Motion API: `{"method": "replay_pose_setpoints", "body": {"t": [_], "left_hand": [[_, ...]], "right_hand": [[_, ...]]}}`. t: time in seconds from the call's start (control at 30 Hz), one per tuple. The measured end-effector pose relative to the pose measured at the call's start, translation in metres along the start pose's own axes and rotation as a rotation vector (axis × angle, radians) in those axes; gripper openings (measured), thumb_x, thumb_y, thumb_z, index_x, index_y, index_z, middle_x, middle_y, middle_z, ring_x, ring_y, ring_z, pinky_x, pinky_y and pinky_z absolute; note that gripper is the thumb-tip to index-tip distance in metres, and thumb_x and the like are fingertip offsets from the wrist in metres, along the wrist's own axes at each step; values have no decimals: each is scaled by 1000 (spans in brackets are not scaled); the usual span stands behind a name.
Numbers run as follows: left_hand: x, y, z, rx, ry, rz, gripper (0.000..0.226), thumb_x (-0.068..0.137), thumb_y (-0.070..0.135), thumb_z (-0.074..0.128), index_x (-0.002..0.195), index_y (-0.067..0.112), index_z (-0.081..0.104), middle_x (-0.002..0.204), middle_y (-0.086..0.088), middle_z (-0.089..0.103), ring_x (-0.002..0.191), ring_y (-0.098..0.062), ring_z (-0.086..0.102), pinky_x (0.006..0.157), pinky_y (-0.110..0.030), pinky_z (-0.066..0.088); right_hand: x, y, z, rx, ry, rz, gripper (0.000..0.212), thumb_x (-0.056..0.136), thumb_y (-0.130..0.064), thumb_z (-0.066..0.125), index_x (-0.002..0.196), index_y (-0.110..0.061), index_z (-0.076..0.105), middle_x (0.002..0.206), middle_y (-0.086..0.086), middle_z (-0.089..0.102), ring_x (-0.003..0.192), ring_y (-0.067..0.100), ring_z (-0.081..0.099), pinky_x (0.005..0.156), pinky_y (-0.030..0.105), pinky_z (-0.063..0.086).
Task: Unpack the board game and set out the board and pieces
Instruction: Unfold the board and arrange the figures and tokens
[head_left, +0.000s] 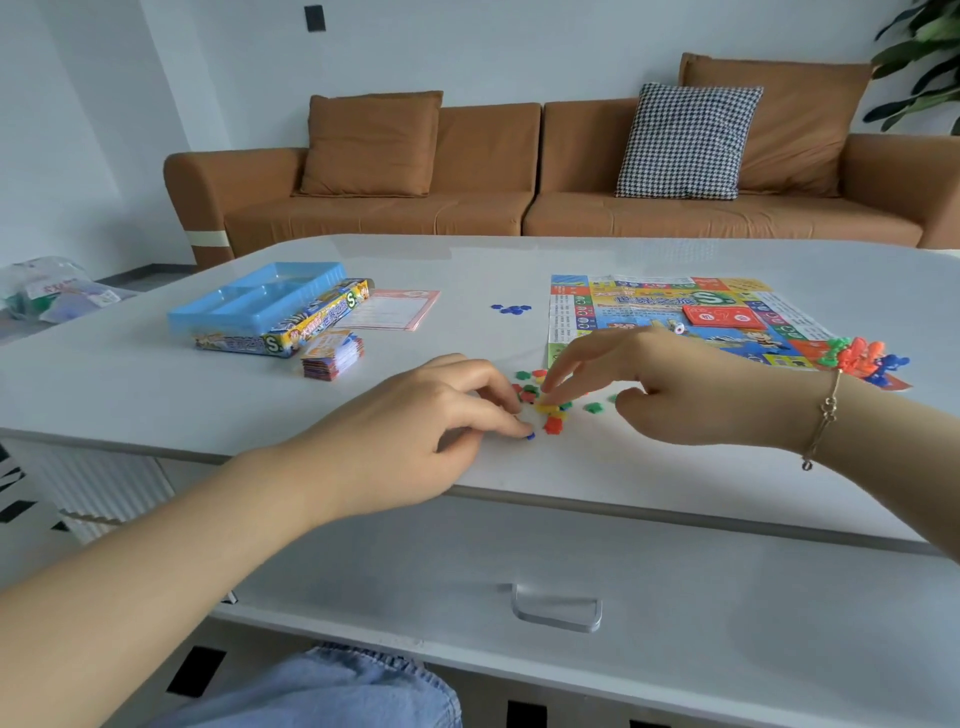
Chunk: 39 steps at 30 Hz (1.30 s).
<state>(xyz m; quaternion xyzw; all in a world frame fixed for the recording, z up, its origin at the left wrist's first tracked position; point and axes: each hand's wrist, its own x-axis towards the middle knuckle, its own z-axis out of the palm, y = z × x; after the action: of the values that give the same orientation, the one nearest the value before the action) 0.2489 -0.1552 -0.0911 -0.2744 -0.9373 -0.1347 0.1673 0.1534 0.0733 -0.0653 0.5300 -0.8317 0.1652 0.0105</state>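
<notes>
Small coloured pieces (543, 402), red, green, yellow and blue, lie in a loose heap near the front edge of the tabletop (156, 395), between the two hands. The left hand (415, 431) rests on the tabletop with fingers curled, thumb and forefinger pinched on a blue piece (530, 436) at the heap's near side. The right hand (670, 384) hovers over the heap with fingers relaxed and spread, its fingertips (550, 387) touching the pieces; a bracelet (826, 415) circles its wrist. Behind the right hand the unfolded board (644, 301) lies flat toward the right side, carrying a red card stack (719, 315), a die (677, 327), and a cluster of plastic pawns (862, 358) on its near right corner. A few blue pieces (510, 308) sit just left of the board. Toward the left edge stand the game box (291, 327) with a blue tray (260, 299) on it, a sheet (389, 310) beside it, and a stack of paper bills (332, 356) in front.
</notes>
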Motion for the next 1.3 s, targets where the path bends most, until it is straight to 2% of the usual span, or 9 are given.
{"method": "replay_pose_setpoints", "body": {"t": [0.23, 0.53, 0.67, 0.73, 0.87, 0.97, 1.07, 1.17, 1.3], "left_hand": [[-6, -7, -10, 14, 31, -38, 41, 81, 4, 44, 97, 24, 76, 114, 9, 63, 103, -2, 54, 90, -19, 39], [-13, -8, -14, -20, -32, -186, 50, 75, 12, 37, 109, 24, 72, 121, 20, 61, 117, 12, 45, 101, -4, 30], [-13, -9, -14, 41, -45, -189, 51, 78, 9, 37, 115, 22, 68, 126, 17, 59, 120, 9, 43, 101, 2, 22], [-12, -11, -12, 55, -54, -198, 51, 81, 6, 37, 119, 21, 66, 126, 19, 57, 119, 8, 44, 98, 7, 15], [-11, -16, -9, 65, -76, -182, 59, 76, 9, 30, 125, 21, 62, 120, 27, 48, 119, 6, 39, 101, -3, 24], [-12, -16, -9, 77, -59, -187, 59, 79, 7, 30, 127, 22, 60, 130, 23, 50, 124, 5, 40, 104, -5, 22], [-12, -16, -9, 80, -32, -194, 56, 85, -3, 37, 129, 24, 58, 139, 20, 45, 129, 4, 38, 107, -7, 22], [-11, -14, -8, 83, -15, -171, 56, 82, 6, 31, 126, 24, 61, 139, 19, 47, 127, 5, 40, 106, -8, 24], [-9, -16, -7, 84, 2, -160, 57, 79, 9, 29, 122, 21, 64, 135, 16, 52, 124, 3, 44, 105, -10, 27]], "right_hand": [[-3, -3, -5, 70, 27, -20, 63, 61, -3, 33, 106, -21, 73, 116, -14, 62, 107, -3, 55, 93, 13, 42], [-2, -6, -5, 44, 50, -16, 59, 64, -4, 35, 107, -22, 72, 115, -13, 63, 103, -10, 52, 87, 2, 35], [2, -4, 0, -71, -13, 64, 62, 76, 6, 41, 122, -29, 62, 132, -15, 49, 123, 1, 39, 100, 18, 32], [6, -3, 4, -84, -43, 85, 66, 76, 9, 40, 124, -31, 60, 137, -15, 44, 129, 3, 33, 100, 19, 27], [8, 1, 3, -77, -26, 78, 67, 75, 12, 38, 123, -29, 61, 135, -14, 46, 128, 5, 35, 103, 20, 29], [2, 8, -4, -64, 49, 31, 61, 74, 11, 40, 114, -25, 68, 124, -12, 57, 117, 2, 45, 100, 19, 35], [-6, 12, -7, -59, 65, -1, 56, 69, -1, 36, 103, -24, 73, 114, -13, 63, 108, -1, 49, 92, 10, 35], [-9, 13, -6, -51, 63, 15, 57, 66, -6, 32, 100, -23, 75, 111, -15, 63, 107, 0, 52, 94, 15, 38], [-11, 12, -10, -8, 55, 54, 51, 73, 8, 39, 95, -19, 77, 108, -13, 65, 102, -1, 55, 84, 5, 37]]}}
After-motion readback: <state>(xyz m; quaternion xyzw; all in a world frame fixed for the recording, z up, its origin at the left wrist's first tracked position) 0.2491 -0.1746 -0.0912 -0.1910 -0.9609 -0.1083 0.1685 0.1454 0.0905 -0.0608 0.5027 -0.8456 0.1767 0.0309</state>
